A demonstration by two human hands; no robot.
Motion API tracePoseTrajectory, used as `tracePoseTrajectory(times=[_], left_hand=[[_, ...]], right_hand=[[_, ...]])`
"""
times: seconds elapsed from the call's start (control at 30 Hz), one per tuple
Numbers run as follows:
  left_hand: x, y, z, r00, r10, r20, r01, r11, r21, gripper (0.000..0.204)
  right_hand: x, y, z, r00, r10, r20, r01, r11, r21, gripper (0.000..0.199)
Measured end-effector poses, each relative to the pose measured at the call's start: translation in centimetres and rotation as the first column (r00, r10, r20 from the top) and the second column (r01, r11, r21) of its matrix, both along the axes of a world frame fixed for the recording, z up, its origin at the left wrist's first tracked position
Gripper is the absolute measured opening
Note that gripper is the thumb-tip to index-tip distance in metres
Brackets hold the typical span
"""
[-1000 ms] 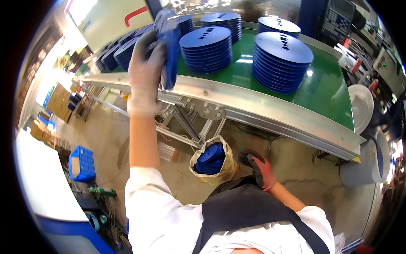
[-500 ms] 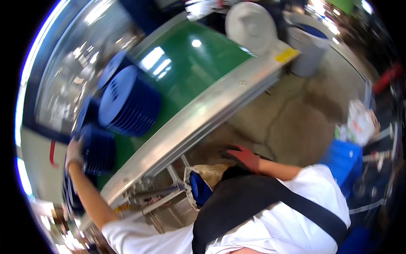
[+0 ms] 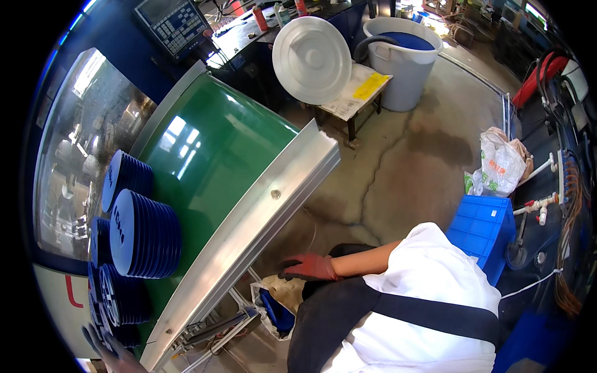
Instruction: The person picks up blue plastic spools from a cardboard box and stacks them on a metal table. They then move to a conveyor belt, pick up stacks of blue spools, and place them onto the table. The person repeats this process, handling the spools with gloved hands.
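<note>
Stacks of round blue discs stand on a green conveyor belt (image 3: 211, 133) at the left. The largest stack (image 3: 149, 236) is nearest its middle, with a second stack (image 3: 127, 177) behind and a lower stack (image 3: 124, 295) in front. My left hand (image 3: 112, 355), in a greyish glove, is low at the left edge beside the nearest discs, fingers apart and nothing seen in them. My right hand (image 3: 311, 267), in a red glove with dark fingers, hangs open above an open bag (image 3: 283, 292) with blue pieces inside. Its fingertips are partly dark and hard to separate.
The belt's metal side rail (image 3: 249, 217) runs between me and the discs. Beyond it stand a small table (image 3: 357, 99) bearing a white round lid (image 3: 311, 60) and a large grey bin (image 3: 404, 74). A blue crate (image 3: 479, 230) and pipes (image 3: 541, 208) are at the right.
My left hand has come away from the disc stack toward the lower left edge. My right hand has moved left and down, over the bag. The view has shifted and become sharper.
</note>
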State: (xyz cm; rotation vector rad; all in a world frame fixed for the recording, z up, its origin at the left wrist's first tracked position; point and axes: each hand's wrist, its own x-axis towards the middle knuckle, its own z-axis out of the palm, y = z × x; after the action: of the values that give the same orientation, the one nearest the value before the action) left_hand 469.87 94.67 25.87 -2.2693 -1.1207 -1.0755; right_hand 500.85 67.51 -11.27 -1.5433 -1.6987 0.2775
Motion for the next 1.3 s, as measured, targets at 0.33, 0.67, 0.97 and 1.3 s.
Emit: tracePoseTrajectory(times=[0.33,0.67,0.97,1.3], left_hand=[[-1.0,-17.2,-11.4,0.87,0.283,-0.405,-0.252,0.959,0.128,0.049],[-13.9,-34.2,-27.7,0.834,0.202,-0.513,-0.502,-0.109,-0.858,0.052],[-27.1,-45.5,-35.3,0.788,0.491,-0.371,-0.311,-0.203,-0.928,0.054],[-45.5,-47.9,-35.9,0.67,0.686,-0.284,-0.2,-0.201,-0.959,0.057]], right_hand=[[-0.1,-0.8,4.1,0.45,-0.172,-0.876,-0.489,0.773,-0.403,0.035],[-12.0,-2.3,4.0,0.303,-0.163,-0.939,-0.819,0.459,-0.345,0.037],[-33.2,-0.7,2.7,0.413,-0.068,-0.908,-0.89,0.179,-0.419,0.038],[-59.1,3.8,1.5,0.19,0.913,-0.36,-0.841,-0.037,-0.54,0.048]])
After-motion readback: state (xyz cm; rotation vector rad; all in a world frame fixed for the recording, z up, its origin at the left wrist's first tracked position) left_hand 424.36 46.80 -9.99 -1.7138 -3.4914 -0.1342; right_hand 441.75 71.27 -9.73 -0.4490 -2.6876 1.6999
